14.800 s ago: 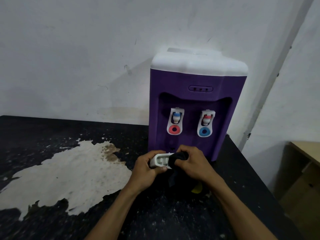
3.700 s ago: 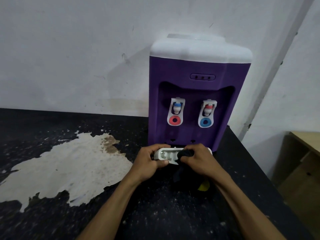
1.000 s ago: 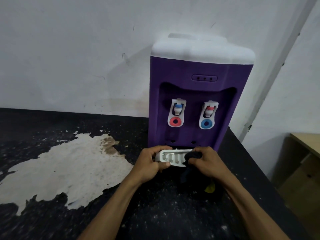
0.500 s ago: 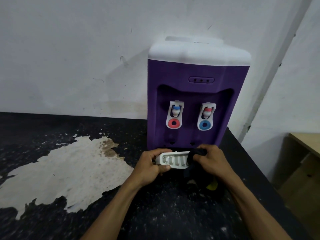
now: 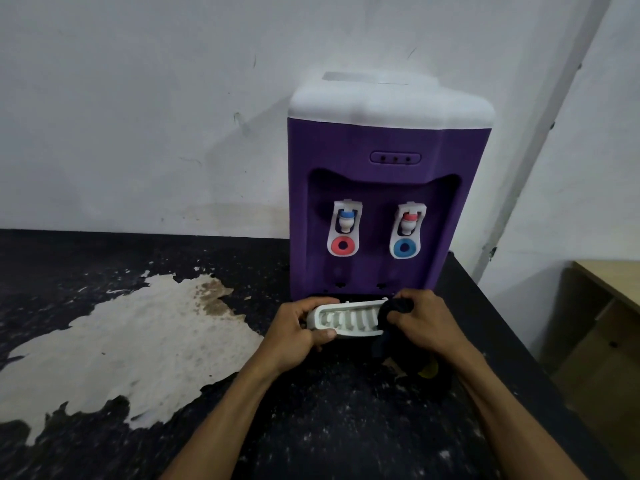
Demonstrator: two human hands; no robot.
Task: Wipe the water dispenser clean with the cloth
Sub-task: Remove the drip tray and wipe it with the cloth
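While in left hand (image 5: 294, 336), drip tray (image 5: 346, 320) under cloth (image 5: 394, 308).

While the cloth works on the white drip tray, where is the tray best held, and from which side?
Its left short end, from the left, as the left hand grips it: thumb on the front rim, fingers over the back. The drip tray is long and narrow, and the cloth in the right hand covers its right end.

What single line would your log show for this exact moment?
step: wiping drip tray | left hand: grips tray | right hand: holds dark cloth on tray | dispenser: behind, on counter
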